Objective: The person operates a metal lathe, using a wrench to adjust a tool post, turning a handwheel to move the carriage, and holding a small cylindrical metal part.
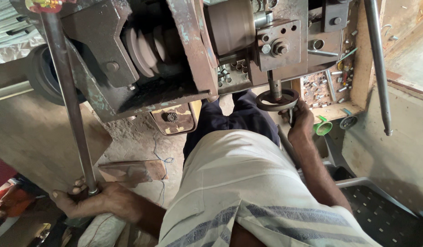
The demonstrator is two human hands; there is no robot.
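**Two hands on a workshop machine: one on a lever, one on a handwheel**

A heavy, worn metal machine (175,59) filled the upper part of the head view, its frame patched with flaking green paint. Inside the machine's frame sat a stepped pulley (145,50), and to the right of that a thick steel drum (229,27). A bolted block (276,45) was fixed to the machine just right of the drum.

A long steel lever bar (67,100) ran from the machine's upper left corner down and away from it. The left hand (90,199) gripped the bar's lower end, well below the machine, with the fingers curled tight around the bar.

A second bar (378,64) hung down at the machine's far right side, untouched.

Under the bolted block, on a short shaft, sat a small round handwheel (276,99). The right hand (300,121) reached up to the wheel's lower right rim, with the fingers clamped on it.

A wooden tray (342,110) of small metal parts lay against the machine's right side, just beside the handwheel. Below the tray hung a small green cup (322,127), close to the right hand.
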